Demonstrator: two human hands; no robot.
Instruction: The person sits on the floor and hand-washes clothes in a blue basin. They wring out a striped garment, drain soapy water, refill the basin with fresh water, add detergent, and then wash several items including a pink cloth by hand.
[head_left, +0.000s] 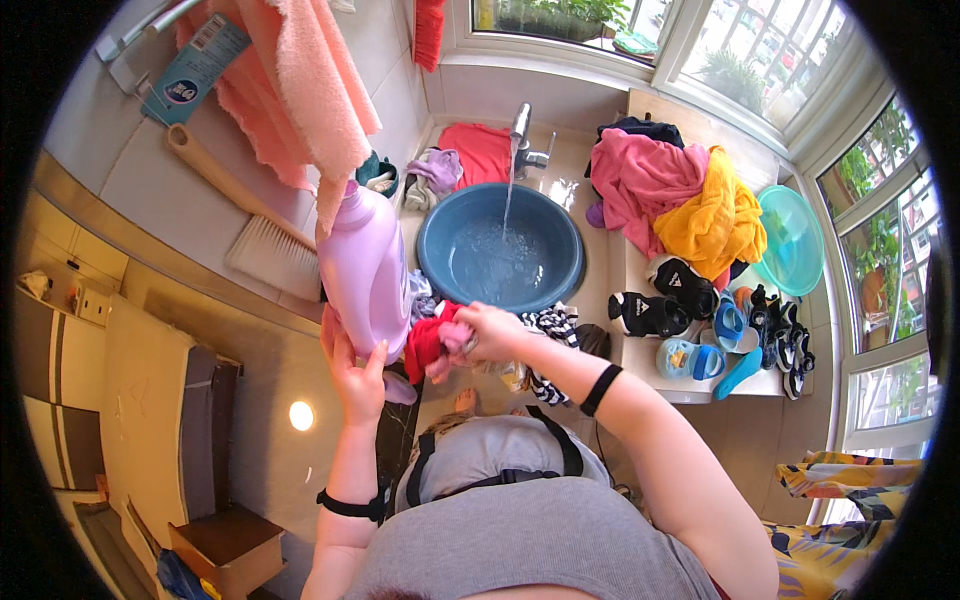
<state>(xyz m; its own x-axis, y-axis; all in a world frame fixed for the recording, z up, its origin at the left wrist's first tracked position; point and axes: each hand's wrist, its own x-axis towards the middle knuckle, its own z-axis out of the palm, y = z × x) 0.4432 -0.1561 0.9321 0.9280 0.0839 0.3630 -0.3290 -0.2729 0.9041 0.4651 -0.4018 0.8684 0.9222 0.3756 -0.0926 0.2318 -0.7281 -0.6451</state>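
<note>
My left hand (356, 379) grips the lower end of a large lilac plastic bottle (364, 274), thumb on one side and fingers on the other. A hanging pink towel (315, 82) partly overlaps the bottle's neck. In my right hand (491, 330) is a bunched red and pink cloth (427, 343), close to the bottle's base. Just beyond my right hand sits a round blue basin (576, 251) holding water. A thin stream runs into it from a chrome faucet (521, 124). Black-and-white striped cloth (556, 322) lies by the basin's near side.
Pink cloth (637, 176) and yellow cloth (709, 217) are heaped on the right counter, near black shoes (646, 315), a blue bottle (679, 360) and a turquoise basin (791, 240). A long-handled brush (274, 255) hangs at left. Red fabric (476, 154) lies behind the blue basin.
</note>
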